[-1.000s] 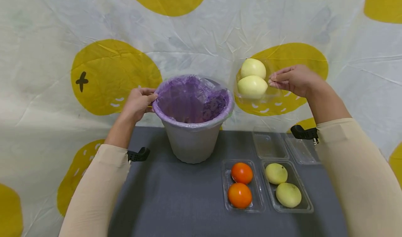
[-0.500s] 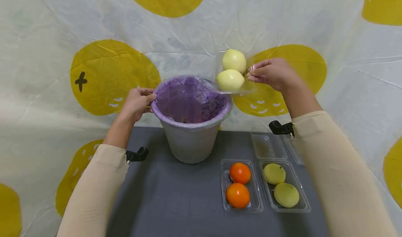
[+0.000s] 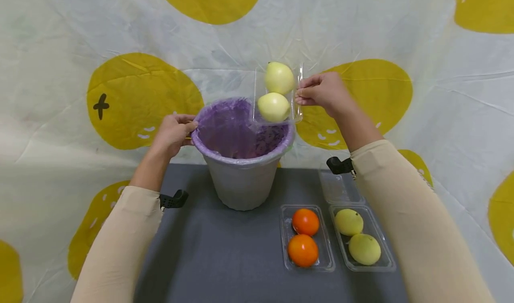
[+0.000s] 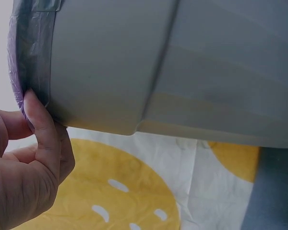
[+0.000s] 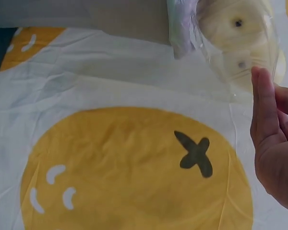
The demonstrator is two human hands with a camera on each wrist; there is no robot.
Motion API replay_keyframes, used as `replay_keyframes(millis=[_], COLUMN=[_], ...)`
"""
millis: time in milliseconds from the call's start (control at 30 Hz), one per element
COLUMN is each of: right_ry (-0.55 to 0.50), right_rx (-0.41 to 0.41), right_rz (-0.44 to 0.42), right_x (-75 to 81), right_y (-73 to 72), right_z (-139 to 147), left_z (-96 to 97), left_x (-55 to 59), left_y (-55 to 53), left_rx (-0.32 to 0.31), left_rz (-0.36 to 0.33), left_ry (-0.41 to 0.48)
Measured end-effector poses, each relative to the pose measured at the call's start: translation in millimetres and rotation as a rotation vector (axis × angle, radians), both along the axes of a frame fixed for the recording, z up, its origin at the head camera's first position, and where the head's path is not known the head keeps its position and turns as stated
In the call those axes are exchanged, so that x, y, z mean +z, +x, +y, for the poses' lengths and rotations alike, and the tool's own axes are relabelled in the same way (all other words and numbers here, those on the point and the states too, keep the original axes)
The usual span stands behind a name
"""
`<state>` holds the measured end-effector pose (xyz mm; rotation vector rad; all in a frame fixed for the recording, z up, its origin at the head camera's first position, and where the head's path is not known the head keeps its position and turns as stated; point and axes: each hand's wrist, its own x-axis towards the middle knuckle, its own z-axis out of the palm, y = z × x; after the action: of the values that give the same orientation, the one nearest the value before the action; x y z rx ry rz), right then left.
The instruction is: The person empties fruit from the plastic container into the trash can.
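Note:
My left hand [image 3: 173,133] pinches the rim of a light-grey bin [image 3: 242,182] lined with a purple plastic bag [image 3: 229,131]; in the left wrist view its thumb and fingers [image 4: 41,120] clamp the bag-covered edge. My right hand [image 3: 323,91] pinches the right edge of a clear plastic tray [image 3: 260,84], raised at the right part of the bin's opening. Two pale yellow, pear-like fruits [image 3: 274,107] lie in that tray. From below, the right wrist view shows their dark ends through the tray bottom [image 5: 237,48], beside the bin's rim.
On the dark grey table [image 3: 225,258] sit a clear tray with two orange fruits [image 3: 303,250] and another with two yellow-green fruits [image 3: 364,249]. Behind them lies a further clear tray [image 3: 341,187], partly hidden by the right sleeve. A fabric backdrop [image 3: 237,80] with yellow shapes hangs behind the bin.
My right hand has moved left with the tray of pale yellow fruits, from beside the bin to its right rim and opening. My left hand keeps its pinch on the rim.

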<state>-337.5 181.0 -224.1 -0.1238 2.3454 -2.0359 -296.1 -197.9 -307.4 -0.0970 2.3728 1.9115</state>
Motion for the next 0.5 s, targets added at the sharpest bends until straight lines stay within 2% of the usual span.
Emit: replay_keyframes(millis=[267, 500], right_ry=[0.187, 0.207], right_rx=[-0.046, -0.055], right_rz=[0.088, 0.15], right_x=[-0.7, -1.8], right_y=[-4.2, -5.8], right_z=[-14, -20], left_z=[1.6, 5.1], left_x=[0.4, 0.6], left_y=[-0.8, -1.8], left_rx=[0.001, -0.002], left_rz=[-0.002, -0.003], left_ry=[0.0, 0.009])
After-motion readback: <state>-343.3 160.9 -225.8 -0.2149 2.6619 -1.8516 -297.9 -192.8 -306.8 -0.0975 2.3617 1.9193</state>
